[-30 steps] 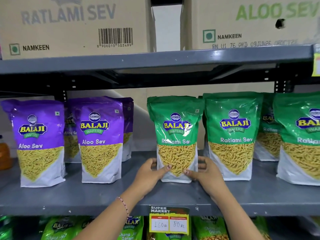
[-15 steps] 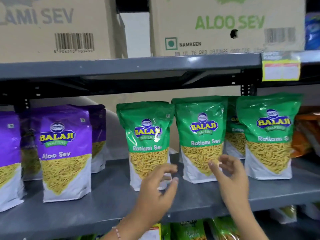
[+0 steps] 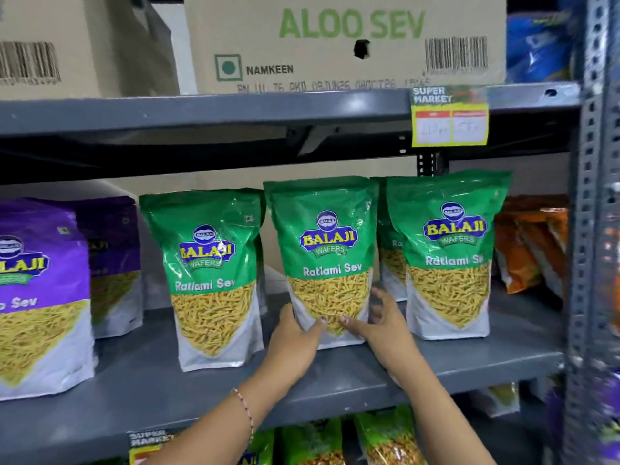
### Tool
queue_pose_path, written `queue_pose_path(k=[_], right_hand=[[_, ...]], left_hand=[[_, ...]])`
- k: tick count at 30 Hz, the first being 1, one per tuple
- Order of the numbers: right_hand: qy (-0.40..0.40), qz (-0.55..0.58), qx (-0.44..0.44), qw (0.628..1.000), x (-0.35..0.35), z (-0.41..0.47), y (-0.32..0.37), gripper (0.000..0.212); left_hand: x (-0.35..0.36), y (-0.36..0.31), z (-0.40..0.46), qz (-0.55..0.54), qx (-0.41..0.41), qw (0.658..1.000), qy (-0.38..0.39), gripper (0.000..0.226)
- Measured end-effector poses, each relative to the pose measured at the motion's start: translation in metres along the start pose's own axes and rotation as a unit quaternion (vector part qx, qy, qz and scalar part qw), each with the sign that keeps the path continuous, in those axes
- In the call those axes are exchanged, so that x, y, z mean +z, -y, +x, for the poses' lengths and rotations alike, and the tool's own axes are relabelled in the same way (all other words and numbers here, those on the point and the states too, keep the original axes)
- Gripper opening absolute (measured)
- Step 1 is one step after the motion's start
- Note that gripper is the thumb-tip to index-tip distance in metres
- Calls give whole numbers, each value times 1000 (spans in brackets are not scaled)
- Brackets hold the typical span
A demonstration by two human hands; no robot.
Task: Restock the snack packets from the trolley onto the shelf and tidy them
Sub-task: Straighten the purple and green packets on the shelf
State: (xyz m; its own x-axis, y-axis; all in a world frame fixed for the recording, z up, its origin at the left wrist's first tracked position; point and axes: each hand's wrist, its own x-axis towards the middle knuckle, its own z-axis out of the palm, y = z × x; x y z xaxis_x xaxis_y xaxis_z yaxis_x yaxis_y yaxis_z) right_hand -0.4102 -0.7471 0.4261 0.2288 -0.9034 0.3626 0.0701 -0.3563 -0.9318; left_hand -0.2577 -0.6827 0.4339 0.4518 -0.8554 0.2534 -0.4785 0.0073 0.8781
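Observation:
Green Ratlami Sev packets stand upright on the grey shelf [image 3: 469,360]. The middle green packet [image 3: 327,236] is held at its base from both sides: my left hand [image 3: 295,340] grips its lower left, my right hand [image 3: 382,327] its lower right, thumbs across the front. Another green packet [image 3: 211,263] stands to its left and a third [image 3: 449,250] to its right, with one more partly hidden behind. Purple Aloo Sev packets [image 3: 40,297] stand at the far left.
Cardboard cartons [image 3: 335,41] marked Aloo Sev sit on the shelf above, with a yellow price tag [image 3: 449,119] on its edge. Orange packets [image 3: 533,243] lie at the right beside the perforated steel upright [image 3: 590,229]. More green packets fill the shelf below.
The view has swung right. Both hands left the left green packet and now close on the base of the middle green packet.

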Motion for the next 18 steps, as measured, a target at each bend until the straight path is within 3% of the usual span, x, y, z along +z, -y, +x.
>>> queue_pose_path(k=[4, 6, 9, 12, 15, 18], right_hand=[[-1, 5, 0, 1000, -3, 1, -1, 73], [-3, 10, 4, 1000, -3, 5, -5, 77], [6, 19, -12, 1000, -3, 4, -7, 64], [1, 2, -26, 1000, -2, -1, -5, 63], [-106, -105, -71, 986, 10, -16, 4, 72], [-206, -168, -186, 946, 38, -48, 20, 45]], left_hand=[[5, -6, -5, 1, 1, 1000, -7, 56], [3, -7, -6, -2, 9, 1000, -4, 61], [-3, -4, -8, 10, 22, 1000, 2, 72], [-15, -8, -29, 47, 66, 997, -12, 73], [-42, 1, -56, 73, 159, 984, -45, 69], [-81, 17, -67, 99, 255, 960, -65, 67]])
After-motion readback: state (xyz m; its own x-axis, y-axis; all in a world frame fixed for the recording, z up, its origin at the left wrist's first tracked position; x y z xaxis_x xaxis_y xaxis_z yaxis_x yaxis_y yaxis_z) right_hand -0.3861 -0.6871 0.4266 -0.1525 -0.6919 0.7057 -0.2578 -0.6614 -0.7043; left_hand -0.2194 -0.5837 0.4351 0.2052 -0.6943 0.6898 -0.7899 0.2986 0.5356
